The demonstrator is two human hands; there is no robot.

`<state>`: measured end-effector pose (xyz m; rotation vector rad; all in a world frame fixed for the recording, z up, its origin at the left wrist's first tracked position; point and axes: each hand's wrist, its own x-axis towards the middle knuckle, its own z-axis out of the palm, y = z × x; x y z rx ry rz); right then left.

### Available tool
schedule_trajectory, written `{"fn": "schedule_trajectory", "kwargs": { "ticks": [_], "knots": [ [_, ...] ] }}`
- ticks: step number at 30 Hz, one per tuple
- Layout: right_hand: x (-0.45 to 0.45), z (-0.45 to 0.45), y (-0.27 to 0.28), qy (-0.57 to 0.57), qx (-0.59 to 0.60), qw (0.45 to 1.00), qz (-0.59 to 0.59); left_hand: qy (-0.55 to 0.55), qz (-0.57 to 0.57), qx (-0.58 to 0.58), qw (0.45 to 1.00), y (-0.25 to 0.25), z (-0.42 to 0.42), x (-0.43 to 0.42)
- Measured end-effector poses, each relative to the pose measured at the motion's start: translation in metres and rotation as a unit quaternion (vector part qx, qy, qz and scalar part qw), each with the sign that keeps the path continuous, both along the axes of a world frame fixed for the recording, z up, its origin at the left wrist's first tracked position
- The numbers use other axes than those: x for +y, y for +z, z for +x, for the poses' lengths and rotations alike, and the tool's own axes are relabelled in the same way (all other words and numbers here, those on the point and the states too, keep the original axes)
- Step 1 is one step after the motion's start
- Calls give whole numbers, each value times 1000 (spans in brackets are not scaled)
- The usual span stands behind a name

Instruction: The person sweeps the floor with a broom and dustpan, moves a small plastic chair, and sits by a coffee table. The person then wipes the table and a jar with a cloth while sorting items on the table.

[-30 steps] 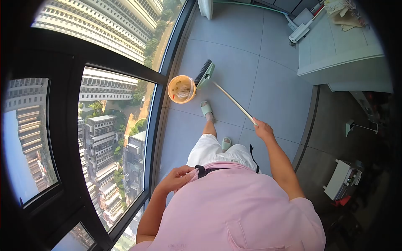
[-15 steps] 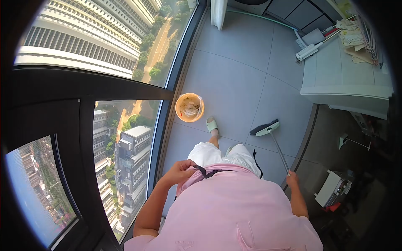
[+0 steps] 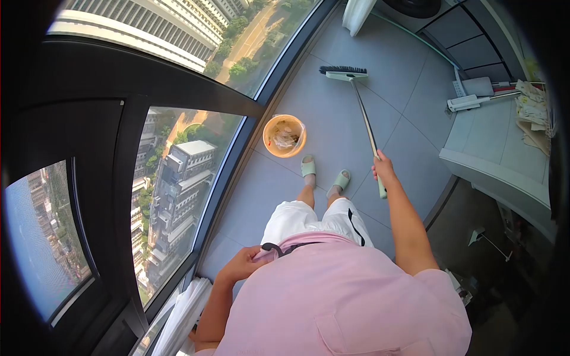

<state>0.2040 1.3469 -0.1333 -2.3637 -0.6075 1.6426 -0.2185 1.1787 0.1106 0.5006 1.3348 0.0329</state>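
A broom [image 3: 367,121] with a pale green head and dark bristles reaches forward over the grey floor. My right hand [image 3: 384,168] is closed round its metal handle near the pale grip end, and the bristles point away from me. At my waist, my left hand [image 3: 242,264] is closed at the hem of the pink shirt [image 3: 332,291], beside a black strap [image 3: 285,249]; its fingertips are partly hidden. An orange bucket [image 3: 267,137] with a clear plastic liner and some rubbish inside stands on the floor ahead of my feet.
Tall windows with dark frames [image 3: 178,65] run along the left. Forward right, a flat mop [image 3: 466,103] lies by a white cabinet [image 3: 475,155] with cloths [image 3: 531,118] on it. A white curtain [image 3: 358,16] hangs at the front, and a green hose [image 3: 415,38] runs along the floor.
My right hand has swung the broom forward and left, so its head moved from my right side to beyond the bucket. The view has turned slightly. My left hand stays at the shirt hem.
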Motion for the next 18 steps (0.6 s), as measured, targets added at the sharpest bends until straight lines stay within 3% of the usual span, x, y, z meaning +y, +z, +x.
{"fn": "schedule_trajectory", "kwargs": {
  "ticks": [3, 7, 9, 11, 14, 16, 17, 18],
  "knots": [
    [55, -43, -17, 97, -26, 995, 14, 88, 10, -22, 996, 11, 8, -21],
    [51, -66, -13, 257, -69, 963, -45, 159, -1, -9, 987, 5, 26, -36],
    [9, -33, -59, 417, -190, 888, 33, 171, 0, -1, 985, -2, 36, -38],
    [-26, 5, -57, 441, -201, 875, 2, 170, 5, 1, 985, -8, 40, -34],
    [-80, 64, -14, 366, -177, 907, -111, 162, 68, 37, 984, -25, 51, -31],
    [-149, 130, -23, 410, -241, 877, -58, 144, 112, 65, 981, -27, 61, -23],
    [-169, 145, 3, 342, -219, 904, -131, 131, 125, 73, 981, -25, 70, -14],
    [-209, 177, 3, 326, -227, 910, -115, 117, 139, 81, 980, -24, 77, -10]
  ]
}}
